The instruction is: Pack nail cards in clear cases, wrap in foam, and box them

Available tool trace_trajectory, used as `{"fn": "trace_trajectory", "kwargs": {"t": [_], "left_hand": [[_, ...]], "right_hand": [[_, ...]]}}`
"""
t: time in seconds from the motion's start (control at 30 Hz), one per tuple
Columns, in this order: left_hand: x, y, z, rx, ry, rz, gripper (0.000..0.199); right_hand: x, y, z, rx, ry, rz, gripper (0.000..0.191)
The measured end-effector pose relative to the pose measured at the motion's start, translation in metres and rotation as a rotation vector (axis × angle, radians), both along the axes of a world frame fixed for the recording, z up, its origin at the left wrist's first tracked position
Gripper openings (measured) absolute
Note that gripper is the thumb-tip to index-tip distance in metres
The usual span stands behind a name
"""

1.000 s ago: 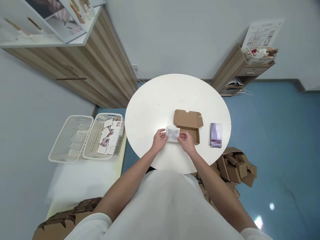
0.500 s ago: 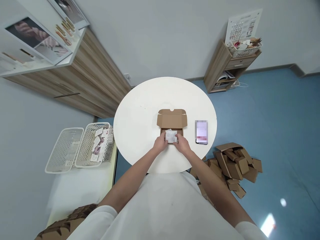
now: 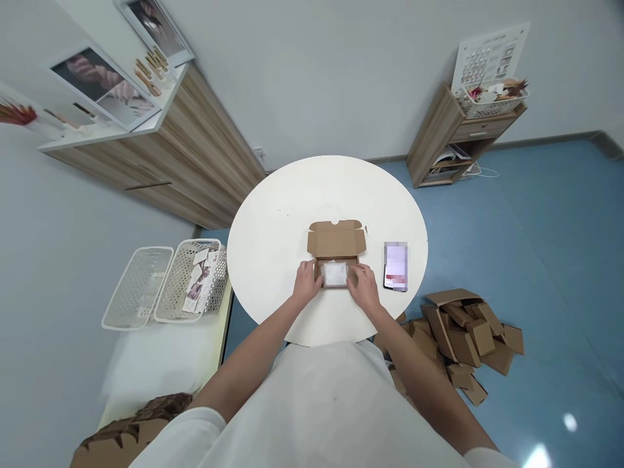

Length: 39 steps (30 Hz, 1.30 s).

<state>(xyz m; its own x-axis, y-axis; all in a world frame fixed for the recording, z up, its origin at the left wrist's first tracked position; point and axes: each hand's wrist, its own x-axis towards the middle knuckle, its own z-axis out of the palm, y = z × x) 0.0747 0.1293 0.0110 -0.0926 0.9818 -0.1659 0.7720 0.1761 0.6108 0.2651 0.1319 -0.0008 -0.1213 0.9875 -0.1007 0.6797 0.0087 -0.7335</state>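
A small brown cardboard box (image 3: pixel 336 242) stands on the white table with its lid folded back, away from me. Inside it lies a flat, whitish wrapped packet (image 3: pixel 335 274), whose contents I cannot make out. My left hand (image 3: pixel 307 283) grips the box at its left side, thumb by the near corner and fingers along the outer wall. At the right side is my right hand (image 3: pixel 363 287), its thumb and fingers apart and slightly blurred, with nothing held between them. A phone (image 3: pixel 396 266) with a lit, pixelated screen lies right of the box.
The round white table (image 3: pixel 273 214) is in front of me. White perforated baskets (image 3: pixel 166 292) stand at left, one holding printed cards. An open carton of small boxes (image 3: pixel 453 331) sits on the floor at right. A wooden cabinet (image 3: pixel 195 136) and a small shelf unit (image 3: pixel 439 140) stand by the wall.
Both hands have let go of the packet, which now lies flat in the box. They have moved apart to the box's left and right sides. The view has shifted slightly.
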Motion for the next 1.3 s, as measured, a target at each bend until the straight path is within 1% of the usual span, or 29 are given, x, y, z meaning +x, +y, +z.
{"fn": "trace_trajectory", "kwargs": {"t": [0.07,0.13,0.17,0.23,0.37,0.47,0.6,0.73,0.8,0.87,1.0,1.1,1.23,1.3], "left_hand": [[-0.002,-0.001,-0.001,-0.096,-0.065,0.08,0.055],[-0.003,-0.004,-0.003,-0.194,-0.135,0.115,0.056],[-0.002,-0.006,-0.004,-0.219,-0.161,0.116,0.056],[-0.003,-0.01,-0.006,-0.221,-0.188,0.102,0.054],[-0.014,-0.022,-0.01,-0.182,-0.199,0.085,0.052],[-0.034,-0.032,-0.011,-0.16,-0.21,0.106,0.052],[-0.069,-0.049,-0.012,-0.14,-0.227,0.126,0.052],[-0.101,-0.067,-0.018,-0.119,-0.258,0.117,0.052],[-0.111,-0.072,-0.022,-0.113,-0.285,0.099,0.053],[-0.116,-0.074,-0.025,-0.103,-0.321,0.091,0.055],[-0.116,-0.078,-0.027,-0.11,-0.388,0.118,0.055],[-0.117,-0.08,-0.028,-0.147,-0.418,0.154,0.052],[-0.131,-0.069,-0.028,-0.206,-0.536,0.256,0.047],[-0.141,-0.057,-0.026,-0.308,-0.636,0.319,0.05]], "right_hand": [[0.005,-0.001,-0.001,-0.042,0.041,-0.131,0.046],[0.008,-0.004,-0.004,-0.141,0.106,-0.21,0.051],[0.009,-0.006,-0.005,-0.192,0.141,-0.223,0.051],[0.009,-0.012,-0.006,-0.26,0.197,-0.225,0.049],[-0.001,-0.023,-0.005,-0.281,0.215,-0.233,0.046],[-0.018,-0.032,-0.002,-0.297,0.197,-0.208,0.045],[-0.047,-0.048,0.004,-0.33,0.192,-0.156,0.043],[-0.071,-0.066,0.009,-0.367,0.201,-0.13,0.041],[-0.079,-0.073,0.009,-0.369,0.198,-0.135,0.04],[-0.083,-0.076,0.009,-0.355,0.193,-0.155,0.04],[-0.087,-0.081,0.009,-0.312,0.203,-0.191,0.042],[-0.086,-0.086,0.007,-0.291,0.156,-0.209,0.046],[-0.08,-0.084,0.003,-0.245,0.095,-0.269,0.054],[-0.073,-0.074,0.001,-0.21,0.124,-0.28,0.055]]}}
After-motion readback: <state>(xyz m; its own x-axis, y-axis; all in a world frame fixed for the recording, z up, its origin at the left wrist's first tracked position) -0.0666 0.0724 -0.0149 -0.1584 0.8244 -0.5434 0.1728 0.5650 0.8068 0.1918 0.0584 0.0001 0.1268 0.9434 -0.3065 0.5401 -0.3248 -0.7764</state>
